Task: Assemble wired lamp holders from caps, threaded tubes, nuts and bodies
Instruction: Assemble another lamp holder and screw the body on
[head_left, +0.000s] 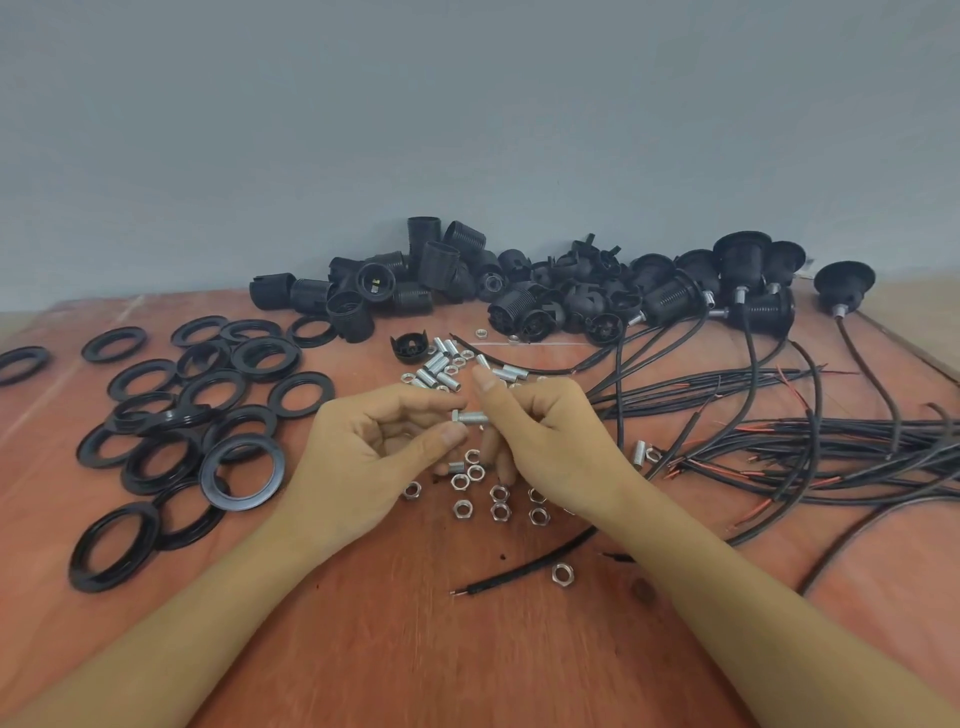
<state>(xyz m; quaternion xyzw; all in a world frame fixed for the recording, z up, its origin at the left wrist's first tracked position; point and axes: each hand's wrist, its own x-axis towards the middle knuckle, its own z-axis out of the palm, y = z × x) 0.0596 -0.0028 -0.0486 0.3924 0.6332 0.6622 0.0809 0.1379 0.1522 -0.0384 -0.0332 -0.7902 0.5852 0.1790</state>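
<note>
- Nearest the person, loose nuts (498, 493) lie scattered on the table (415, 649), just under both hands.
- The left hand (374, 441) pinches a nut (456, 415) between thumb and forefinger. The right hand (545, 431) grips the threaded tube (475, 416) by its other end.
- The step looks like spinning the nut onto the tube. Next it needs steady twisting with the threads kept square.
- Beyond the hands lie spare tubes (441, 366) and a cap (410, 347), with the bodies (395, 280) farthest away.

No legible txt, brands or nos. on bodies (439, 258), nuts (554, 573) or table (415, 649).
</note>
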